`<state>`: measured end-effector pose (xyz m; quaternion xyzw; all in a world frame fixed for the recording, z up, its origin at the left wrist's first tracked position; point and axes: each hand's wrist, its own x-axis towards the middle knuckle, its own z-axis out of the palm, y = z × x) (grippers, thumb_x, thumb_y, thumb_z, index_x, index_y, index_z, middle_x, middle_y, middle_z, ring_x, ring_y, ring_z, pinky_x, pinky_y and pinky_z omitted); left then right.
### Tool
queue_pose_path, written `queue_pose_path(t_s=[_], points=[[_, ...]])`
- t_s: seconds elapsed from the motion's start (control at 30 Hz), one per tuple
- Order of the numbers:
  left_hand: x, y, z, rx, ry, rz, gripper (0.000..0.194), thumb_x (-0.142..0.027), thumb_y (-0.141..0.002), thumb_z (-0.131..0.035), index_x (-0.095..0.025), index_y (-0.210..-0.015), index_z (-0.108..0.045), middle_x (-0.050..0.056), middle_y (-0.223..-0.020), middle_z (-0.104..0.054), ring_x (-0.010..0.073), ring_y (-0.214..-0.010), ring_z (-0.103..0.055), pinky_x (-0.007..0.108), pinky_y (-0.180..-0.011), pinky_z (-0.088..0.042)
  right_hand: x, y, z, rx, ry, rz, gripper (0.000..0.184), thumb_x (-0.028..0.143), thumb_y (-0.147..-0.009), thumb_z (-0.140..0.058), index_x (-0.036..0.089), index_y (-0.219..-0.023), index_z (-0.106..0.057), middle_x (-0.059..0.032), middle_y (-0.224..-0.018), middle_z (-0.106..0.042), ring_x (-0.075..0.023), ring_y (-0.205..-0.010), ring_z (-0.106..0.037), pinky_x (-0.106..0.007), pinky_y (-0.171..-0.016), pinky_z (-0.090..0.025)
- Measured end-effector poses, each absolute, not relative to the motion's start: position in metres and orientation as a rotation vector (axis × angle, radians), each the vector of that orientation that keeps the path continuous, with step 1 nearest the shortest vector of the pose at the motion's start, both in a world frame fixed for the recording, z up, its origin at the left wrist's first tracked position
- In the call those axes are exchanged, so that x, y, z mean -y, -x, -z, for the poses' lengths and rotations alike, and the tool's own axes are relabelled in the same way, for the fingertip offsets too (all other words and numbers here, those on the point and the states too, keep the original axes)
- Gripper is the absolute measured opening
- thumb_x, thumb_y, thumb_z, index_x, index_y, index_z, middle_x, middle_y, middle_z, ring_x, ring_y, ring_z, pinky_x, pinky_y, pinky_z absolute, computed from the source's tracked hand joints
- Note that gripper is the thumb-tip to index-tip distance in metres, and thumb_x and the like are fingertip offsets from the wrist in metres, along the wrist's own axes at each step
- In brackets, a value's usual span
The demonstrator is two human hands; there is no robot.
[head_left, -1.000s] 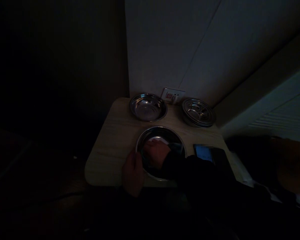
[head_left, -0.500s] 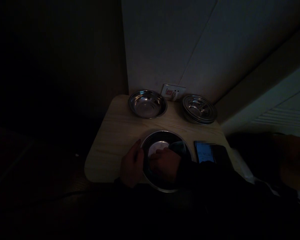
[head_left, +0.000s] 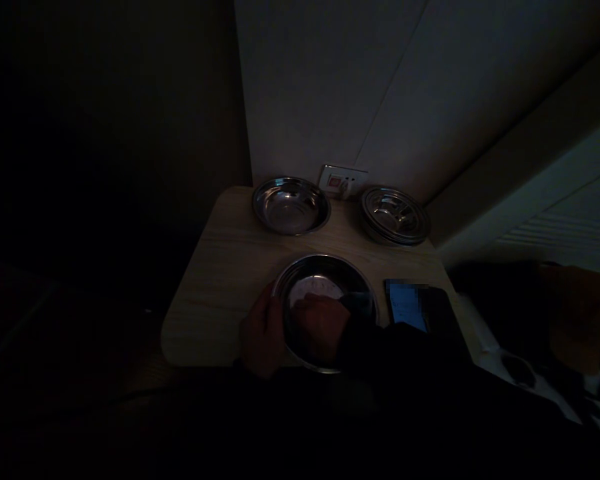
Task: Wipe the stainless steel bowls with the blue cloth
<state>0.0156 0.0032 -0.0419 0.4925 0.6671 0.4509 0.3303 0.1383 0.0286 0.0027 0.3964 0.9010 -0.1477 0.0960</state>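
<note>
In the dim light a shiny metal bowl (head_left: 344,273) stands near the front of a small wooden table. My left hand (head_left: 263,335) is closed on the bowl's left rim, thumb and fingers at the edge. Down inside the bowl is my right hand (head_left: 321,324), its fingers curled together close to the bottom. Whatever those fingers hold, if anything, is hidden by the hand and the darkness. A dark sleeve covers the bowl's right front side.
Behind the bowl stand a wide metal dish (head_left: 291,208) and a stack of metal bowls (head_left: 396,215). A lit phone (head_left: 406,307) lies to the right on the pale wooden table (head_left: 205,293). A wall socket (head_left: 343,181) with a plug sits just above the table's back edge.
The whole view has shifted slightly. My left hand stays at the bowl's rim. My right hand remains inside with its fingers curled, changed only slightly.
</note>
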Motion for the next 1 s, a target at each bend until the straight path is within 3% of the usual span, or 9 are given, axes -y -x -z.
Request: queue_pose_path(t_s=[0.23, 0.47, 0.67, 0.87, 1.0], points=[[-0.004, -0.015, 0.046, -1.682, -1.285, -1.196, 0.039, -0.030, -0.082, -0.038, -0.014, -0.110, -0.060, 0.007, -0.110, -0.065, 0.0188, -0.101, -0.059, 0.029, -0.088, -0.046, -0.045, -0.127, -0.007, -2.628, -1.313, 0.323, 0.021, 0.020, -0.073, -0.051, 0.015, -0.091, -0.061, -0.0098, -0.096, -0.062, -0.0245, -0.094, -0.053, -0.037, -0.078, -0.040], [-0.004, -0.017, 0.043, -1.735, -1.212, -1.200, 0.039, -0.032, -0.083, -0.038, -0.015, -0.110, -0.060, 0.006, -0.109, -0.065, 0.0189, -0.101, -0.059, 0.029, -0.087, -0.046, -0.036, -0.134, -0.005, -2.658, -1.055, 0.382, 0.018, 0.020, -0.074, -0.051, 0.015, -0.088, -0.061, -0.0084, -0.090, -0.063, -0.0227, -0.085, -0.055, -0.034, -0.072, -0.042], [-0.003, -0.015, 0.045, -1.741, -1.250, -1.167, 0.041, -0.033, -0.083, -0.037, -0.013, -0.111, -0.059, 0.009, -0.110, -0.064, 0.0208, -0.101, -0.059, 0.031, -0.088, -0.045, -0.051, -0.125, -0.002, -2.697, -1.281, 0.269, 0.019, 0.020, -0.076, -0.050, 0.014, -0.091, -0.061, -0.0096, -0.096, -0.062, -0.0240, -0.093, -0.052, -0.035, -0.077, -0.041], [-0.002, -0.018, 0.044, -1.735, -1.217, -1.211, 0.039, -0.032, -0.083, -0.038, -0.014, -0.110, -0.059, 0.008, -0.109, -0.065, 0.0189, -0.100, -0.059, 0.029, -0.087, -0.045, -0.035, -0.139, -0.001, -2.693, -1.050, 0.417, 0.017, 0.022, -0.076, -0.051, 0.015, -0.089, -0.061, -0.0079, -0.090, -0.063, -0.0211, -0.086, -0.055, -0.032, -0.072, -0.041], [-0.002, -0.017, 0.043, -1.695, -1.263, -1.185, 0.037, -0.031, -0.083, -0.038, -0.016, -0.109, -0.060, 0.006, -0.110, -0.064, 0.0191, -0.102, -0.058, 0.030, -0.089, -0.044, -0.046, -0.132, -0.002, -2.675, -1.286, 0.301, 0.022, 0.021, -0.075, -0.051, 0.014, -0.094, -0.060, -0.0102, -0.098, -0.062, -0.0243, -0.094, -0.052, -0.036, -0.078, -0.039]])
